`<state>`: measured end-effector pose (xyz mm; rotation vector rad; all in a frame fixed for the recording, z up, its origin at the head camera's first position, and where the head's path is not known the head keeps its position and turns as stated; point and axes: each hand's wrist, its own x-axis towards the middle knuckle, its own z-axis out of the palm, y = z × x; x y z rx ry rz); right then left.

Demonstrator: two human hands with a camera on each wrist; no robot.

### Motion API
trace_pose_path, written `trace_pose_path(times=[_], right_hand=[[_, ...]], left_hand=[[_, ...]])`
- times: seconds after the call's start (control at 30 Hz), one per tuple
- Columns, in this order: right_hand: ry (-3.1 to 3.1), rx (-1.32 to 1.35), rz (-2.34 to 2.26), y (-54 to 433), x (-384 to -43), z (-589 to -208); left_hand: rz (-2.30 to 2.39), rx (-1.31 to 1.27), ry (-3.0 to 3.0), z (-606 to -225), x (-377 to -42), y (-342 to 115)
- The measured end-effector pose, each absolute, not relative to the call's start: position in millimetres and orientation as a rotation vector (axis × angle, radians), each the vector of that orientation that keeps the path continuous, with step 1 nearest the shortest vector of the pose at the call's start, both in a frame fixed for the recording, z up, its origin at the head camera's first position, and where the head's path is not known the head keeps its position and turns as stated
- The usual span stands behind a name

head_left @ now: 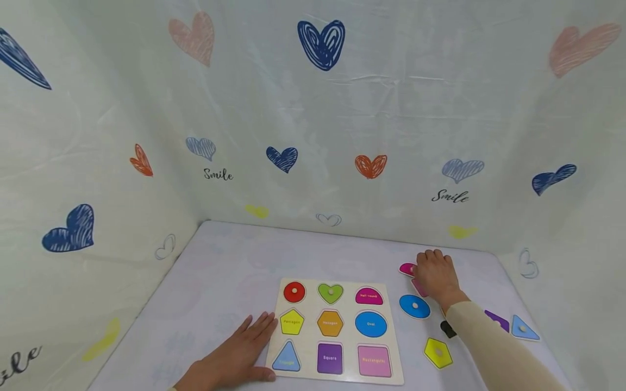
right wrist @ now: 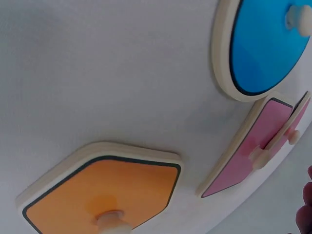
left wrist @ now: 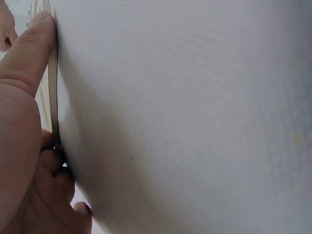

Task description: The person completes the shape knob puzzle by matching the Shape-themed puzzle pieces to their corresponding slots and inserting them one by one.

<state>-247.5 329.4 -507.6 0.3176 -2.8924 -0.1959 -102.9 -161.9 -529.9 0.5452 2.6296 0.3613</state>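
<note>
My left hand (head_left: 244,347) lies flat beside the cream shape board (head_left: 398,347), its fingers and thumb at the board's left edge. In the left wrist view, the thumb (left wrist: 29,58) rests along that edge. A knobbed red circle (head_left: 288,293) and green heart (head_left: 325,293) sit in the board; the other spots show printed shapes. My right hand (head_left: 435,274) is bent over the magenta half-round piece (head_left: 405,268) and pink rectangle piece (right wrist: 231,156), partly covering both. Its fingers (right wrist: 306,217) appear at the right wrist view's edge; I cannot tell whether they grip a piece.
Near the right forearm lie a blue oval (head_left: 408,308), yellow pentagon (head_left: 432,347), purple piece (head_left: 499,321) and blue triangle (head_left: 530,334), all loose. An orange hexagon piece (right wrist: 141,187) is mostly hidden under the arm in the head view. A heart-print curtain (head_left: 391,119) surrounds the table (head_left: 220,271).
</note>
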Motion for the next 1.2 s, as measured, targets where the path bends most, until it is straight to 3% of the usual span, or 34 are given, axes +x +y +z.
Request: trace_pose_path(times=[0.37, 1.2], right_hand=[[-2.934, 0.303, -0.196, 328.0, -252.6, -526.3], [-2.925, 0.326, -0.176, 315.2, -256.0, -528.9]], left_hand=[[0.354, 0.504, 2.631, -531.1, -102.0, -161.7], [0.349, 0.508, 2.638, -528.2, -101.2, -160.6]])
